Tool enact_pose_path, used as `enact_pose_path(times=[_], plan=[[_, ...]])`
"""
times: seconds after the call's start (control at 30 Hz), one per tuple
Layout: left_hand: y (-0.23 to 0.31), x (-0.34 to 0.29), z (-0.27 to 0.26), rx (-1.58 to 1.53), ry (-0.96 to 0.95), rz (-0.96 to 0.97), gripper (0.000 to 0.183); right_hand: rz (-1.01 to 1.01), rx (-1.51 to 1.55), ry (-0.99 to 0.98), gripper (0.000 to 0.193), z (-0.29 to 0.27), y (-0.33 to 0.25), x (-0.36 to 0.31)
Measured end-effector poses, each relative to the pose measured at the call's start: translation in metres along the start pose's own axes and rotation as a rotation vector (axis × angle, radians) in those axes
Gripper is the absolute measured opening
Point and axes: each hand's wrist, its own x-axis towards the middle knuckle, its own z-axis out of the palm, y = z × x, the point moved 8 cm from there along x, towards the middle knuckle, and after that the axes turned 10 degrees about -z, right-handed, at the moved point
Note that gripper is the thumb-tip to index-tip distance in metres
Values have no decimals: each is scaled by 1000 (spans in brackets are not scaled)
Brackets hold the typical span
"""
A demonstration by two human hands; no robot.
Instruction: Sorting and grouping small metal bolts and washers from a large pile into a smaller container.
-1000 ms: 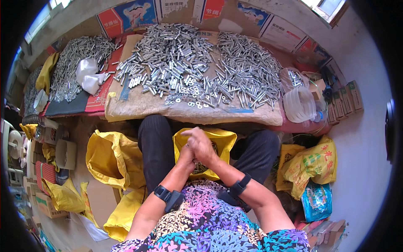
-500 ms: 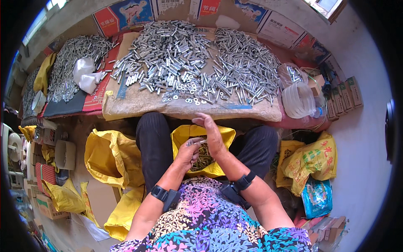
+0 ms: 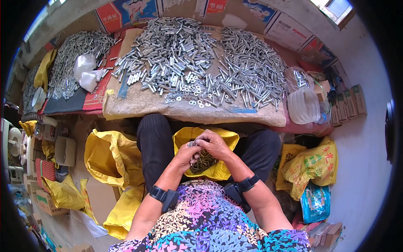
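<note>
Both hands meet over an open yellow woven bag (image 3: 229,138) between my knees. My left hand (image 3: 187,155) is closed, pinching a small silvery metal fastener (image 3: 192,144), mostly hidden by the fingers. Against its fingertips, my right hand (image 3: 213,144) is closed too, thumb and fingers pinched together. Whatever lies between the right fingers is hidden. Below the hands, several brass-coloured bolts (image 3: 204,163) lie in the bag. On the bench ahead are heaps of silvery metal sleeves (image 3: 178,50), with loose washers (image 3: 194,90) along the near side.
Brown sacking (image 3: 142,105) covers the bench, its front edge just beyond my knees. A clear plastic tub (image 3: 303,106) stands at its right end. Another open yellow bag (image 3: 107,157) is at my left, a filled yellow bag (image 3: 312,166) at my right. Small boxes (image 3: 350,101) line the right wall.
My right hand has come down and in, its raised, spread fingers now pinched against the left hand's fingertips. The left hand stays nearly in place. The metal piece shows less.
</note>
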Motion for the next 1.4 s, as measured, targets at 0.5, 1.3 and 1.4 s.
enact_pose_path(times=[0.5, 1.3, 1.4], plan=[[31, 2, -10, -526, -78, 107, 13, -206, -708, 332, 12, -57, -51, 74], [42, -14, -5, -552, -94, 188, 8, -363, -368, 241, 7, -2, -68, 45], [45, -16, -3, -549, -121, 193, 9, -325, -275, 279, 8, -3, -64, 45]])
